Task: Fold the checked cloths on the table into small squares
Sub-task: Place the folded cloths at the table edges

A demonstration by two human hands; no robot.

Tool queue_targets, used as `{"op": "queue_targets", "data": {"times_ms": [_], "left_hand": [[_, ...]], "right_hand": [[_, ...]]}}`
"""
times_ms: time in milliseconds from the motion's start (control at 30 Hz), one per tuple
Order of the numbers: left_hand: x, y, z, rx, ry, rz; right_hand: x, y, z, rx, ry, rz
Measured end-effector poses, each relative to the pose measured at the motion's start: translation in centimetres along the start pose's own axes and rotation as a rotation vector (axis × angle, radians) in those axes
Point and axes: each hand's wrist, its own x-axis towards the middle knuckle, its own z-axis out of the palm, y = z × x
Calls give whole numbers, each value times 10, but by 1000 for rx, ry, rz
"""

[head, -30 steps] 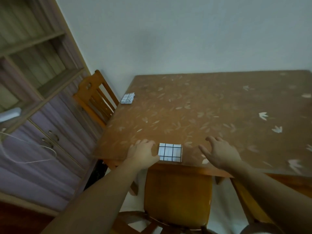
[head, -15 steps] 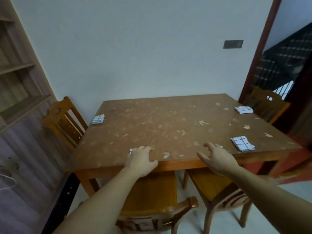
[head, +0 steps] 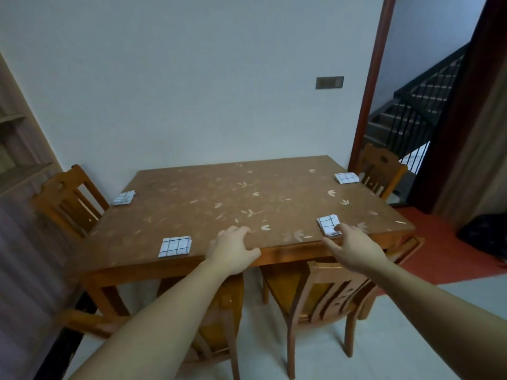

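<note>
I saw a wooden surface (head: 192, 215) with a dull, worn brown finish, soft white checked cloths (head: 175, 246), and varnished, glossy wooden chairs (head: 329, 297).

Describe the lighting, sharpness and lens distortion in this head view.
Head view: dim, flat indoor light, no glare on the table; wide-angle bending bows the door frame and stretches the forearms; folded cloths stay fairly sharp, edges softer.
</note>
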Motion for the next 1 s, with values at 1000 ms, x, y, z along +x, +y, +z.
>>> {"op": "queue_targets", "data": {"times_ms": [1000], "left_hand": [[271,173,185,-111,-241,-64]], "right_hand": [[251,214,41,-44,-254,68]]}}
